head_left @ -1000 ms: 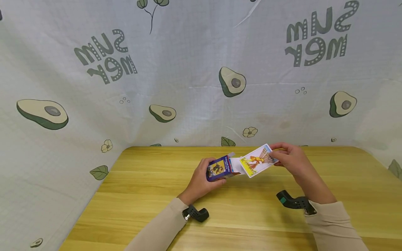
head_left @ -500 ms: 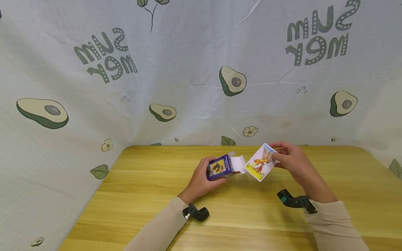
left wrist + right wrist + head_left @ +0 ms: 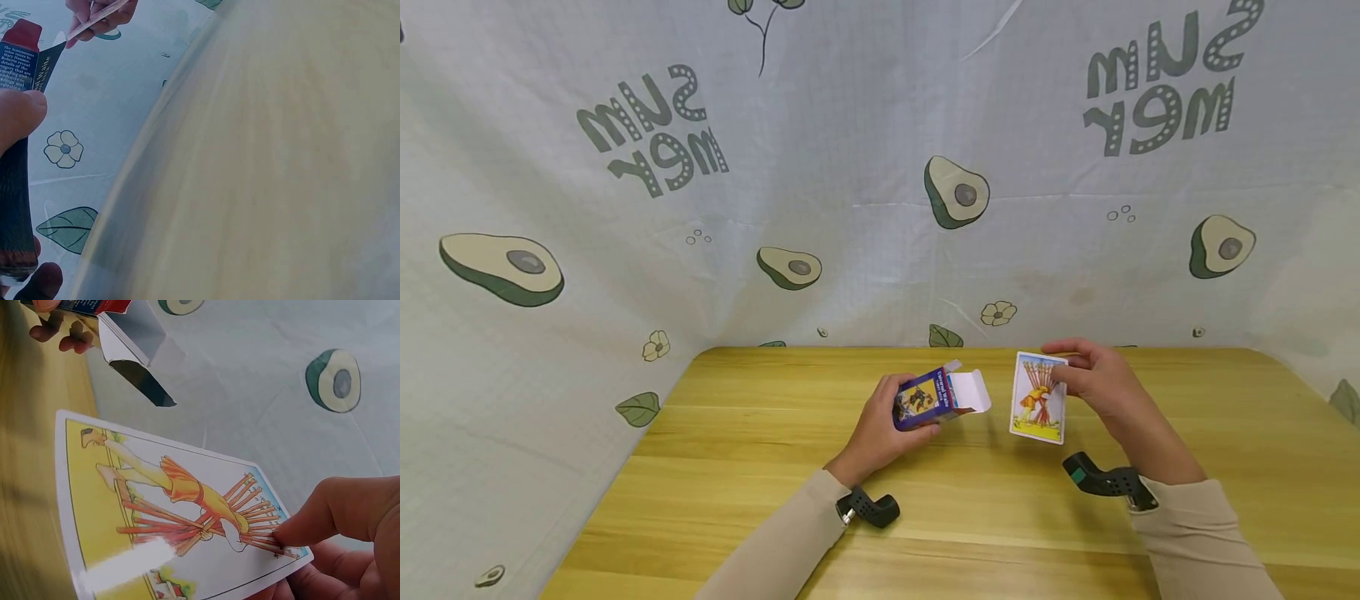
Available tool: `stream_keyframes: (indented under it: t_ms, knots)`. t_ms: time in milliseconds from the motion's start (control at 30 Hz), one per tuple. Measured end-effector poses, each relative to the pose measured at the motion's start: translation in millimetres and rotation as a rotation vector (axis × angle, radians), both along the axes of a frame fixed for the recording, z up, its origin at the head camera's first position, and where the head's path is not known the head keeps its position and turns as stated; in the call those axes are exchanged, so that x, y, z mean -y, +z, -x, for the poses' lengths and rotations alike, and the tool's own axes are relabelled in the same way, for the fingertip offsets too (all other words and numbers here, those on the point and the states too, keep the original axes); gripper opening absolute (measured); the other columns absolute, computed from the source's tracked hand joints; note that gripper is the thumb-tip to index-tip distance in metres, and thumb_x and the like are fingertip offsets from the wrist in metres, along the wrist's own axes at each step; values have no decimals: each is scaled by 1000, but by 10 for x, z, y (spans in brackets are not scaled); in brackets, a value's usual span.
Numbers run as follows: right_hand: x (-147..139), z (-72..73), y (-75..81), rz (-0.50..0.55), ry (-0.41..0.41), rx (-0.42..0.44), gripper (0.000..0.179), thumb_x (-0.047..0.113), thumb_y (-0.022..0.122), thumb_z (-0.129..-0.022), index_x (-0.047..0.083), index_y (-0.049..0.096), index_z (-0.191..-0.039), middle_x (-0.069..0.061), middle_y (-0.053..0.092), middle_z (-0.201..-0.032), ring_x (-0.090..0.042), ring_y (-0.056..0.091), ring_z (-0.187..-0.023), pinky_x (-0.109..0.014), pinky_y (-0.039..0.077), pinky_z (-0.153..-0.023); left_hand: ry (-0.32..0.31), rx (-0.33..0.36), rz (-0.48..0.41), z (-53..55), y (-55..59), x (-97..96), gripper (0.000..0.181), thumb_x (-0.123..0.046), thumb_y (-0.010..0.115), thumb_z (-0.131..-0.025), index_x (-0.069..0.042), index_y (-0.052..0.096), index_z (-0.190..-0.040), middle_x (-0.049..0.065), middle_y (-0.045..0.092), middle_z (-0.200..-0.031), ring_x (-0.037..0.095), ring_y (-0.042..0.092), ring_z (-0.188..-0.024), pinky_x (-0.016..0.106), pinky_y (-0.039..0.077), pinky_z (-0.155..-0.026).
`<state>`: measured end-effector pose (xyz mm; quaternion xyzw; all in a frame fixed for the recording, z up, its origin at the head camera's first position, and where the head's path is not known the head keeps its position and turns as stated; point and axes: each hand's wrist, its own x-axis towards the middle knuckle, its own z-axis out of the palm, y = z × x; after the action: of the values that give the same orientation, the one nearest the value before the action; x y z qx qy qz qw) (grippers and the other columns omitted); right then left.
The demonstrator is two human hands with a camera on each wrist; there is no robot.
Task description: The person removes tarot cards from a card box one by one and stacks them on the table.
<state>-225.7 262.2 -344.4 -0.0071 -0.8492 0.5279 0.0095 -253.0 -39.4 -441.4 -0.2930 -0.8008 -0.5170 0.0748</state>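
My left hand grips a purple tarot card box whose white inner flap hangs out at the right end. To the right, my right hand pinches a tarot card at its upper right edge, thumb on the picture side. The card shows a figure carrying a bundle of rods, as the right wrist view displays close up on the card face. Card and box are apart, both held above the table. In the left wrist view my thumb lies across the box's dark side.
A wooden table spans the space below both hands. Behind it hangs a white cloth printed with avocados and mirrored lettering, reaching down to the table's far edge. Each wrist wears a black camera mount, such as the right one.
My right hand has drawn the card rightward off the box's flap and turned it from a slant to nearly upright. The left hand and box have stayed in place.
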Motion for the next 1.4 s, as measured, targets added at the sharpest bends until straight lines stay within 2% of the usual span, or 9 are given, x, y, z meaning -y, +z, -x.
stream_keyframes:
  t_ms: [200, 433, 567, 700, 900, 1067, 1300, 1400]
  knots:
    - [-10, 18, -23, 1, -19, 20, 49, 17, 56, -96, -5, 44, -137, -23, 58, -124, -16, 57, -92, -22, 50, -74, 2, 2, 3, 8, -7, 0, 69, -32, 80, -79, -16, 43, -135, -3, 48, -119, 13, 50, -102, 28, 48, -86]
    - [-58, 47, -102, 10, -36, 32, 48, 22, 60, -95, -6, 48, -132, -12, 66, -112, -9, 59, -87, -21, 50, -74, -1, -8, 1, 8, -15, 1, 69, -31, 80, -79, -16, 43, -135, -2, 48, -119, 13, 50, -102, 28, 48, -86]
    - [-84, 75, -167, -4, -48, 69, 49, 26, 61, -95, -4, 50, -133, -15, 64, -116, -12, 60, -90, -25, 51, -78, -2, -11, 0, 7, -15, -1, 69, -31, 80, -79, -15, 43, -135, -2, 48, -120, 13, 50, -102, 28, 48, -86]
    - [-111, 106, -233, -5, -52, 100, 51, 25, 61, -95, -5, 48, -134, -22, 61, -122, -15, 61, -93, -27, 53, -80, 0, -8, 4, 11, -18, -4, 69, -31, 80, -79, -16, 43, -135, -3, 48, -120, 13, 50, -103, 28, 48, -86]
    - [-149, 145, -322, 15, -61, 131, 52, 23, 64, -94, -8, 47, -132, -22, 63, -120, -16, 61, -91, -25, 53, -77, 2, -4, 7, 24, -29, -7, 69, -33, 79, -79, -17, 43, -135, -2, 48, -120, 13, 50, -103, 28, 48, -87]
    - [-170, 161, -395, 10, -70, 140, 48, 21, 64, -93, -7, 49, -129, -24, 58, -122, -19, 59, -90, -22, 52, -75, 3, -5, 9, 26, -31, -7, 69, -33, 80, -79, -16, 43, -135, -2, 48, -120, 13, 50, -103, 28, 48, -86]
    - [-195, 170, -456, -19, -85, 134, 43, 18, 64, -92, -7, 52, -126, -19, 65, -110, -19, 58, -86, -22, 51, -70, 5, -7, 12, 16, -24, -5, 69, -33, 80, -79, -16, 43, -135, -3, 48, -119, 13, 50, -102, 28, 48, -85]
    - [-205, 168, -473, -29, -84, 146, 44, 18, 64, -93, -8, 51, -126, -18, 64, -109, -21, 57, -88, -22, 51, -70, 6, -1, 14, 18, -25, -6, 70, -33, 80, -79, -16, 43, -135, -3, 48, -120, 13, 50, -103, 28, 48, -86]
